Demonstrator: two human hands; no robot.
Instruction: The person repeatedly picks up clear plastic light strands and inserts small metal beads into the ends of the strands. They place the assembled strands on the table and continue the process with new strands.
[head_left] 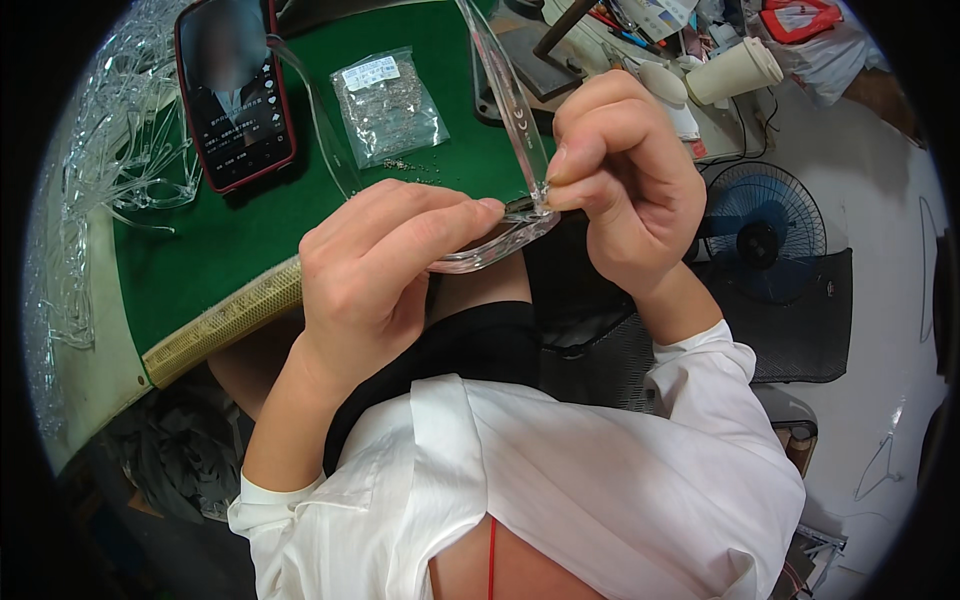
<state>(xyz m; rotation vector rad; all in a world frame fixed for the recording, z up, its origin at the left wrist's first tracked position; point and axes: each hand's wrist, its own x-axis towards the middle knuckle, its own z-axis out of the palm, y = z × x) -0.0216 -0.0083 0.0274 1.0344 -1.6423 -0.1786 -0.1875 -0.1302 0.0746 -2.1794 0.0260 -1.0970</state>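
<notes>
A clear plastic eyeglass frame (500, 246) is held just off the near edge of the green-topped table. My left hand (365, 265) is closed around its front, with the thumb hidden beneath. One clear temple arm (508, 95) stands away from the hinge corner, pointing to the far side. Right at that hinge, my right hand (640, 185) pinches thumb and forefinger together; whatever tiny piece sits between them is too small to make out. Beyond the frame lies a clear zip bag (390, 108) full of small metal parts, with several loose tiny parts (405, 166) spilled beside it.
A red-cased phone (237, 95) showing a video rests at the far left. Tangled clear eyeglass parts (135, 125) are heaped along the left edge. Beyond my right hand are a dark metal stand (545, 60) and a tipped pale cup (735, 72). A blue fan (762, 235) stands to the right.
</notes>
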